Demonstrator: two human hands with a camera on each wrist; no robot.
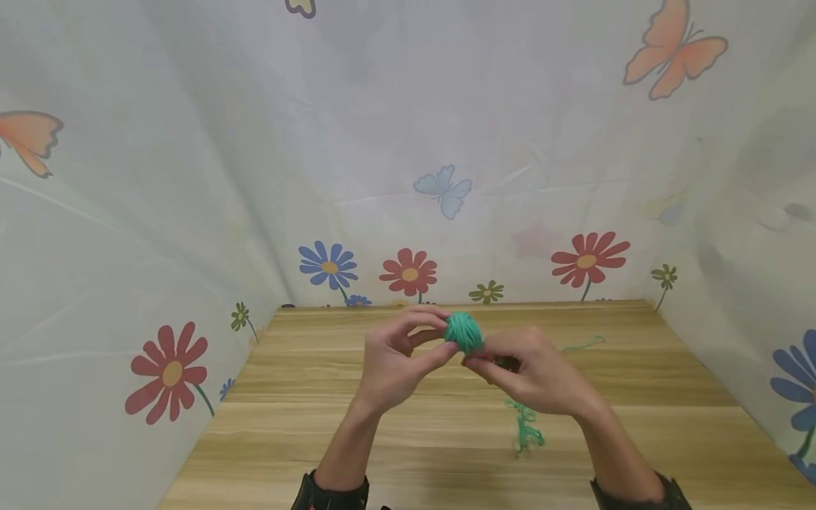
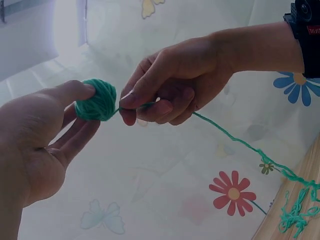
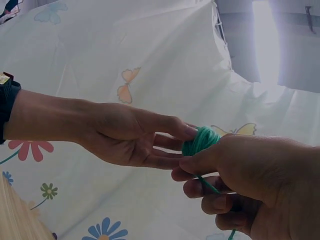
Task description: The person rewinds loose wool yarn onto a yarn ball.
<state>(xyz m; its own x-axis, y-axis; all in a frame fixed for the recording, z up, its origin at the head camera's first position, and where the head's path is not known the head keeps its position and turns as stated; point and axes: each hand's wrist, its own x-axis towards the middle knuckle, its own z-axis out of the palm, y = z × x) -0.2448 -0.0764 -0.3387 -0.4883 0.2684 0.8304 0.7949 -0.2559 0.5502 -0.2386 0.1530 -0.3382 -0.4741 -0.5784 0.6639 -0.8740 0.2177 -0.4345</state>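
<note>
A small ball of green yarn (image 1: 464, 333) is held up above the table between both hands. My left hand (image 1: 397, 358) grips it from the left, thumb on one side and fingers on the other. Close against its right side, my right hand (image 1: 542, 370) pinches the yarn strand (image 2: 220, 129) between thumb and forefinger. In the left wrist view the strand runs from the ball through the right fingers and down toward the table. A loose tangle of green yarn (image 1: 528, 428) lies on the tabletop below the right hand.
The wooden table (image 1: 306, 397) spreads beneath the hands. A thin yarn end (image 1: 586, 344) lies farther back on its right side. Light curtains (image 1: 382, 127) printed with flowers and butterflies stand behind the table and along both sides.
</note>
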